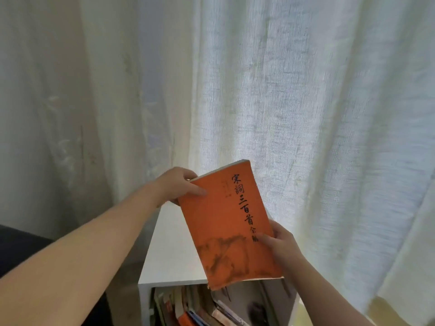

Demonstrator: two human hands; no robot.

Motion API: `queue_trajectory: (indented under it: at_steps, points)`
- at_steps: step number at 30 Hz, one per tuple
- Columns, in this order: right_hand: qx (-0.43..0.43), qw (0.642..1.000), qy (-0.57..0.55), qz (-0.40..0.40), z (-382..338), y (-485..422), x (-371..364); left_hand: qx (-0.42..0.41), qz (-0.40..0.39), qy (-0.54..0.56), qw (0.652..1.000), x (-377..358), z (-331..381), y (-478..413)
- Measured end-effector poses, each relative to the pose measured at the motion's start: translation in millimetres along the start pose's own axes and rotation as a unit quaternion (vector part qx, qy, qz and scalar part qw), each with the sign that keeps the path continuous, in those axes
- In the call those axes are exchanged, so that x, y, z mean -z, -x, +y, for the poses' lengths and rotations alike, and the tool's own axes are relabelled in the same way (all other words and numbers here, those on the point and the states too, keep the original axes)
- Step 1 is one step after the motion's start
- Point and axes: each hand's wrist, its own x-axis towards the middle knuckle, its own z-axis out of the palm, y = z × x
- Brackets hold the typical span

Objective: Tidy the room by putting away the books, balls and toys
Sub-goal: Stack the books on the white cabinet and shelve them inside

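Orange, soft-covered paperback book (229,228), light and bendy I'd guess, is pinched at its far-left corner by the left hand (180,185) and near-right edge by the right hand (281,241).

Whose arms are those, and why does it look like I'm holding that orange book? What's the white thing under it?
It is one picture, from a camera worn on a person's head, looking down, so their arms look like yours. No robot here. The left hand pinches the orange book at its top corner; the right hand grips its right edge. Below stands a white shelf with other books packed inside. Behind hangs a pale curtain.
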Motion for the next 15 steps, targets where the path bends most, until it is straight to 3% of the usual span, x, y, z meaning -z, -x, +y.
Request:
queue_trajectory:
  at_steps: [2,4,7,11,15]
  points:
    - [0.018,1.000,0.004,-0.008,-5.5,5.3,1.1,-0.033,0.000,-0.150,0.988,-3.0,11.6,8.7]
    - [0.030,0.999,0.016,-0.007,-9.7,7.9,1.4,-0.051,0.016,-0.195,0.979,-11.6,9.2,14.3]
    - [0.022,0.992,0.125,0.025,-15.6,1.9,-3.3,-0.057,0.069,-0.171,0.981,-18.5,-2.3,23.9]
    - [-0.076,0.957,0.272,0.068,-9.0,-7.5,-14.5,-0.054,0.133,-0.125,0.982,-17.9,-12.4,35.5]
    - [-0.126,0.973,0.135,0.137,4.9,6.6,-31.8,-0.034,0.206,-0.043,0.977,-8.7,-28.6,51.3]
